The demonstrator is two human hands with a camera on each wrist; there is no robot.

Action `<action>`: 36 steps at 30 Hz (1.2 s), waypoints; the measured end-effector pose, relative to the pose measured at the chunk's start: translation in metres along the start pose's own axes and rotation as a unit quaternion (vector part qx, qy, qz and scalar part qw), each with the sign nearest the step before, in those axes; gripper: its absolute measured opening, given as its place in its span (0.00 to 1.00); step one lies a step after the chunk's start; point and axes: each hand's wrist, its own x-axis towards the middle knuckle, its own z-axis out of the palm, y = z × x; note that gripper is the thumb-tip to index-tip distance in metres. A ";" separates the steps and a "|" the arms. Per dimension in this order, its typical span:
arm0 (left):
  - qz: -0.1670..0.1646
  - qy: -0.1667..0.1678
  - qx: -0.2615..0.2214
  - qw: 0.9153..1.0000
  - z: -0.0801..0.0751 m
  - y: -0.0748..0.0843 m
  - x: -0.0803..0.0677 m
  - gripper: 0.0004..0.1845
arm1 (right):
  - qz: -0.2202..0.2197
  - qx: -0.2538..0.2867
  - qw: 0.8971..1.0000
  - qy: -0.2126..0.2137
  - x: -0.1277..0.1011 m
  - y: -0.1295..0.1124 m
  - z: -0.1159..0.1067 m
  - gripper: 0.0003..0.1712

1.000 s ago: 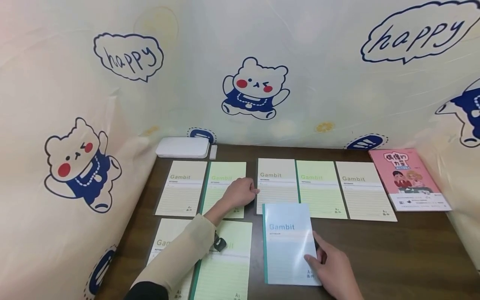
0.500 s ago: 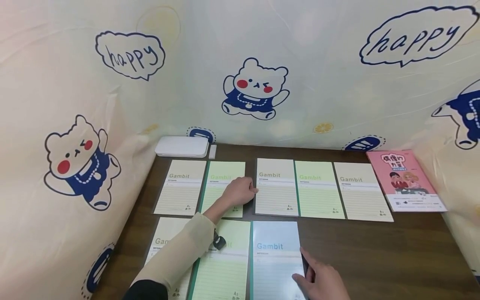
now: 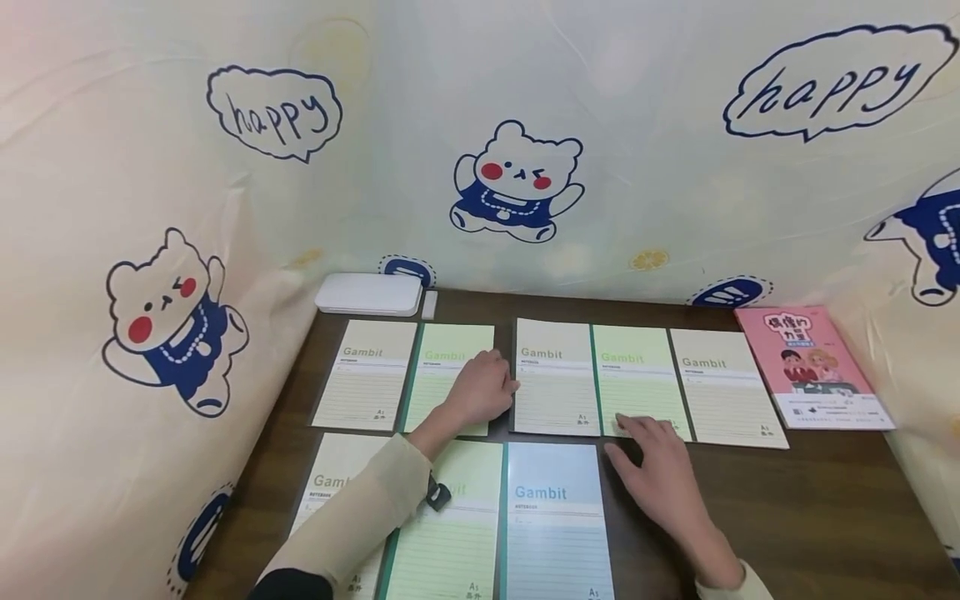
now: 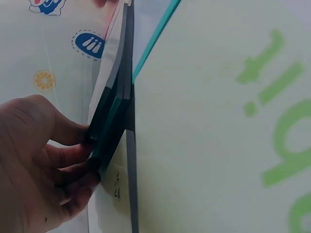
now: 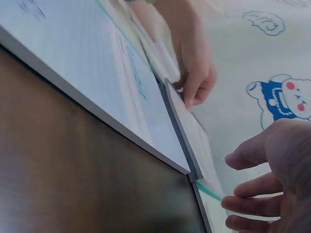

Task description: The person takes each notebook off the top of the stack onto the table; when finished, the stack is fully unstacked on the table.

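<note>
My left hand (image 3: 483, 387) pinches the left spine edge of a white Gambit notebook (image 3: 555, 387) in the back row. In the left wrist view its thumb and fingers hold grey and green spines (image 4: 109, 114), which look stacked. A blue Gambit notebook (image 3: 558, 533) lies flat in the front row, right beside a green notebook (image 3: 450, 533). My right hand (image 3: 663, 475) hovers with spread, bent fingers over the lower edge of another green notebook (image 3: 637, 379) and holds nothing. In the right wrist view those fingers (image 5: 257, 206) are near the back-row notebooks.
More notebooks lie in the back row: a white one (image 3: 363, 375) and a green one (image 3: 442, 342) at left, a white one (image 3: 723, 387) at right. A pink booklet (image 3: 813, 367) lies far right. A white case (image 3: 367, 294) and small white bar (image 3: 429, 305) stand behind. Patterned cloth surrounds the table.
The blue notebook has moved left and toward me, against the front-row green notebook. My right hand let it go and moved up toward the back row. The left hand keeps its place.
</note>
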 end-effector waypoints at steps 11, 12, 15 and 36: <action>0.015 0.064 -0.076 0.995 0.008 0.003 -0.011 0.16 | -0.003 -0.011 0.999 -0.042 0.044 -0.003 0.028 0.34; 0.013 0.067 -0.090 0.994 0.007 0.004 -0.012 0.16 | 0.002 -0.002 0.999 -0.042 0.045 -0.003 0.028 0.35; 0.000 0.064 -0.158 0.985 0.005 0.005 -0.013 0.14 | 0.021 0.028 0.998 -0.045 0.047 -0.004 0.029 0.36; -0.066 -0.006 -0.370 0.927 0.005 0.011 -0.013 0.11 | 0.247 0.394 0.885 -0.012 0.047 -0.002 0.006 0.39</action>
